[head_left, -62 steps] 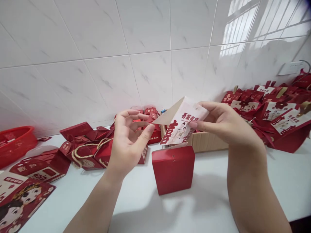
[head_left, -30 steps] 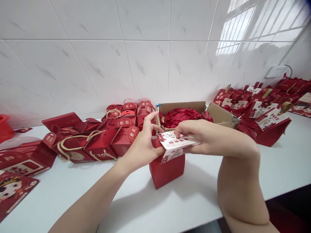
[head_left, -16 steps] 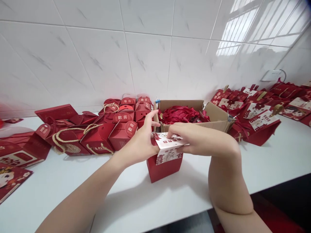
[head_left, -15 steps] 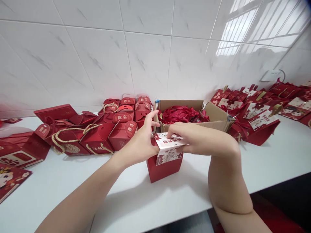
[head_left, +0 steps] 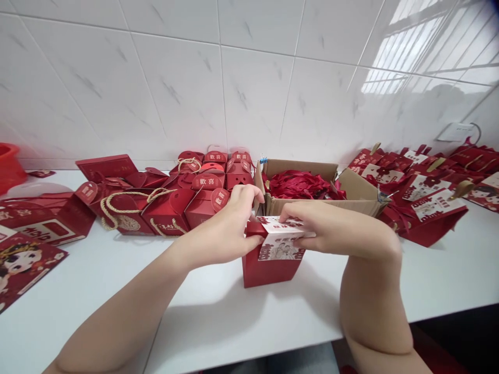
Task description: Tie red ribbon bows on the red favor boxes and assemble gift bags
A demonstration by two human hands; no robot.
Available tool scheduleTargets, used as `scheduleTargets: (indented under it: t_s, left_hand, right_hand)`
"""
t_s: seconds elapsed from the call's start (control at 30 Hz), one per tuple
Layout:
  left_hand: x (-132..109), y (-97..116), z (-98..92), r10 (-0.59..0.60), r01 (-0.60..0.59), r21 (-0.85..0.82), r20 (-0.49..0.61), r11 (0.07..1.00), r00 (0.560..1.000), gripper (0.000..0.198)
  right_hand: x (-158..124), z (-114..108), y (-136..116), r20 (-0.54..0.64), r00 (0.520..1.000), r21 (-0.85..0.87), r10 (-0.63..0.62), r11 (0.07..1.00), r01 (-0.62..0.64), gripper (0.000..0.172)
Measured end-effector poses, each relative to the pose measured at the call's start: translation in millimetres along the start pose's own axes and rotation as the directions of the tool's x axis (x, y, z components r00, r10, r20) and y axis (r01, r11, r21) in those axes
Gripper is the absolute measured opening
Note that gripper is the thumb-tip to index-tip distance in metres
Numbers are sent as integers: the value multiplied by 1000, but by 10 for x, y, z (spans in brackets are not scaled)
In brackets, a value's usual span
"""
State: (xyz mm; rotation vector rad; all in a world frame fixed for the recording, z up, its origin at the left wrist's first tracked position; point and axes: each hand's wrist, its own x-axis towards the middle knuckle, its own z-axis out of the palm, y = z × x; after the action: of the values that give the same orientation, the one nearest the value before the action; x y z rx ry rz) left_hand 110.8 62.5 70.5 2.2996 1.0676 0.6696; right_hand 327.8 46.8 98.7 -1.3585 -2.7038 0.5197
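A small red gift box stands on the white counter in front of me. A white and pink printed card is folded over its top and hangs down the front face. My left hand grips the box's top left corner, fingers curled over the card's edge. My right hand pinches the card's right side against the box top. Both hands are closed on the card and box.
An open cardboard carton of red ribbons sits just behind the box. Several folded red gift boxes with rope handles lie at the left. Finished red boxes with cards crowd the right. A red basket stands far left.
The card, held up in the air by my right hand earlier, has come down and been folded over the box top. My left hand has closed on the box corner.
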Motion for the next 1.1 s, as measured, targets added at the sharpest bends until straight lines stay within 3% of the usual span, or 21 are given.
scheduleTargets:
  t_s: [0.2, 0.3, 0.57, 0.77, 0.97, 1.1]
  left_hand:
    - [3, -23, -47, -77, 72, 72, 73, 995, 994, 15]
    - [-4, 10, -73, -48, 38, 157, 60, 987, 997, 12]
    - [-1, 15, -84, -17, 8, 135, 64, 991, 998, 8]
    - [11, 28, -68, 54, -74, 197, 104, 978, 993, 23]
    - [-7, 84, -61, -1, -23, 208, 114, 978, 993, 25]
    - [0, 80, -11, -21, 2, 194, 93, 981, 995, 17]
  right_hand:
    - [54, 50, -10, 23, 1000, -41, 20, 999, -19, 6]
    - [65, 56, -21, 19, 1000, -44, 23, 999, -22, 6]
    - [21, -18, -16, 32, 999, 35, 36, 999, -37, 19]
    - [-181, -131, 142, -44, 994, 213, 104, 973, -93, 30]
    - [-470, -205, 332, -64, 988, 442, 138, 892, -95, 37]
    - [-615, -210, 395, -98, 965, 379, 245, 906, -191, 40]
